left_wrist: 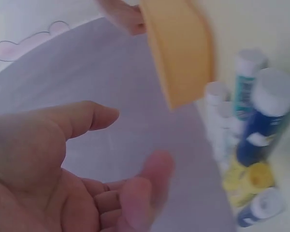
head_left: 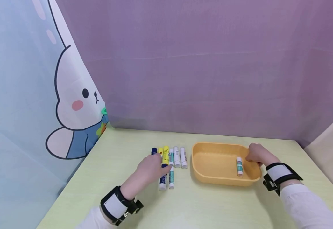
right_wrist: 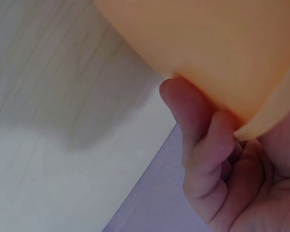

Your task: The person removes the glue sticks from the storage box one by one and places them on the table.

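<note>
My left hand (head_left: 149,168) hovers over a cluster of glue sticks, its thumb and fingers apart with nothing between them in the left wrist view. Beneath and around it are a large navy glue stick (head_left: 162,183), a yellow glue stick (head_left: 166,154) and a small teal-labelled glue stick (head_left: 171,180). Part of the cluster is hidden under the hand. My right hand (head_left: 258,154) grips the right end of an orange plastic basket (head_left: 212,159), thumb over the rim and fingers curled against the outer wall. One teal-labelled glue stick (head_left: 239,167) lies inside the basket.
Two white glue sticks (head_left: 180,157) lie between the cluster and the basket. The pale wooden table (head_left: 206,206) meets a purple curtain (head_left: 212,79) at its back edge. A blue cloth with a cartoon figure (head_left: 77,105) hangs on the left.
</note>
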The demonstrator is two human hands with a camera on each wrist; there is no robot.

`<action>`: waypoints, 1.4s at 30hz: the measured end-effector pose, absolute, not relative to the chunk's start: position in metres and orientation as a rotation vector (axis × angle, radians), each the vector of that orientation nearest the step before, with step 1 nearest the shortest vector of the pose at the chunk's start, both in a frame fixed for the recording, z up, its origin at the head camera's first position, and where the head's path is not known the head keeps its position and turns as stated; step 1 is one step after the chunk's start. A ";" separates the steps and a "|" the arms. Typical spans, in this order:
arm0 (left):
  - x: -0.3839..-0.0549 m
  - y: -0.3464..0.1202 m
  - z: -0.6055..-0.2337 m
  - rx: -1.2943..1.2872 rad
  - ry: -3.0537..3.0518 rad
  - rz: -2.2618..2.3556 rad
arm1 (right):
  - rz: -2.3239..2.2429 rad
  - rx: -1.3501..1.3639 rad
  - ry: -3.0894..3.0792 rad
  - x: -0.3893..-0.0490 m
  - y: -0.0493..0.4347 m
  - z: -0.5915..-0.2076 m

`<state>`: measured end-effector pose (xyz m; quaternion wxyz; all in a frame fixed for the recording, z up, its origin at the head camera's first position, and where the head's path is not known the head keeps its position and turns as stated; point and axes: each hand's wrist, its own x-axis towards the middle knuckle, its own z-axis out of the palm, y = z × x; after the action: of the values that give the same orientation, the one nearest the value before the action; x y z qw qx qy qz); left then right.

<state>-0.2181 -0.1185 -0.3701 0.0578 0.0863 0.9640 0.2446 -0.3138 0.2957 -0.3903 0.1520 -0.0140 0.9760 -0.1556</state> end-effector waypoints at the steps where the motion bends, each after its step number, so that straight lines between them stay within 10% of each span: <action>1: -0.218 -0.117 -0.366 0.277 2.939 0.741 | -0.446 -0.041 2.801 -0.314 0.296 -0.390; 23: -0.230 -0.074 -0.314 0.673 3.170 0.836 | -0.457 -0.010 2.778 -0.317 0.295 -0.389; 42: -0.255 0.015 -0.341 0.885 3.115 0.652 | -0.450 -0.071 2.819 -0.317 0.299 -0.393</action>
<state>-0.2549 0.0146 -0.3410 -0.0806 0.2671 0.9400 0.1966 -0.3174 0.2991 -0.3935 0.1423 -0.0245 0.9772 -0.1559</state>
